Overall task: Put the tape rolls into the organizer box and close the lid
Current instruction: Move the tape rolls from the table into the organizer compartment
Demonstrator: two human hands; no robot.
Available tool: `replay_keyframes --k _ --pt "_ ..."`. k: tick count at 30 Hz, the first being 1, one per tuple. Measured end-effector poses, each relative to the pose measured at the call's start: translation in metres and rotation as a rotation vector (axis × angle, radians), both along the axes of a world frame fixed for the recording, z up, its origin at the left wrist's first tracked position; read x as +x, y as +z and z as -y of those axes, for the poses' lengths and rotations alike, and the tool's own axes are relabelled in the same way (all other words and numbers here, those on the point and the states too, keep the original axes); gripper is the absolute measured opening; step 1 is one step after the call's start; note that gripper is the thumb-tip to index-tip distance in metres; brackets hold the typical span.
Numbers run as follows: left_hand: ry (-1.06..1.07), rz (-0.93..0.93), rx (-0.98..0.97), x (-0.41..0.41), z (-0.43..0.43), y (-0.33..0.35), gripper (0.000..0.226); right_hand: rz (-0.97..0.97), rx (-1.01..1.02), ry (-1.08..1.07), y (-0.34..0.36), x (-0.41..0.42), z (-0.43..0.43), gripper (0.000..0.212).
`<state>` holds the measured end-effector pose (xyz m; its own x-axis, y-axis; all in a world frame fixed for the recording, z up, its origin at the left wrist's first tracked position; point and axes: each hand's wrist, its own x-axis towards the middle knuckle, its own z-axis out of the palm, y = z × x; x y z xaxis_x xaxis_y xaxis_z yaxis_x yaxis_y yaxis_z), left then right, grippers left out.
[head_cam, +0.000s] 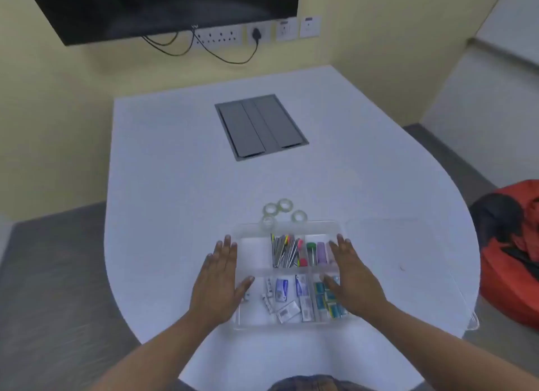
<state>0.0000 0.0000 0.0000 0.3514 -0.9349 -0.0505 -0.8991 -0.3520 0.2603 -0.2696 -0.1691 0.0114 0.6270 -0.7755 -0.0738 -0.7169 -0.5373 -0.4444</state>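
Note:
A clear organizer box point(250, 323) lies on the white table near its front edge, with its transparent lid point(472, 322) folded flat out to the right. Several clear tape rolls point(283, 204) sit on the table just behind the box; one roll point(268, 221) touches its back rim. The back left compartment point(253, 252) looks empty; the others hold pens, small tubes and packets. My left hand point(219, 282) is flat at the box's left side, fingers apart. My right hand point(351, 279) is over its right side, also flat and holding nothing.
A grey cable hatch point(261, 126) is set into the white table point(175, 201) further back. A dark screen point(163, 8) and wall sockets point(218, 37) with cables are on the wall behind. A red and black bag point(513, 244) lies off the table's right edge.

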Motion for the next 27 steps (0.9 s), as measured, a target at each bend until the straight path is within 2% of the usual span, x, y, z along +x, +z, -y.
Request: replay_keyframes --k 4,6,10,23,27 --pt "-0.032 -0.045 0.08 -0.022 -0.016 -0.024 0.081 -0.254 -0.001 0.11 -0.023 -0.011 -0.009 0.08" --pt "-0.039 -0.042 0.095 -0.024 -0.024 -0.035 0.081 -0.335 0.036 0.129 -0.03 -0.017 -0.011 0.08" --pt "-0.048 -0.028 0.1 -0.024 -0.037 -0.045 0.082 -0.431 -0.016 0.175 -0.038 -0.027 -0.013 0.078" --pt "-0.149 -0.119 -0.001 -0.017 -0.034 -0.056 0.077 -0.347 0.023 0.007 -0.036 -0.041 -0.05 0.069" --pt "-0.019 -0.209 -0.039 0.005 -0.027 -0.055 0.077 -0.278 0.045 -0.016 -0.032 -0.037 -0.053 0.068"
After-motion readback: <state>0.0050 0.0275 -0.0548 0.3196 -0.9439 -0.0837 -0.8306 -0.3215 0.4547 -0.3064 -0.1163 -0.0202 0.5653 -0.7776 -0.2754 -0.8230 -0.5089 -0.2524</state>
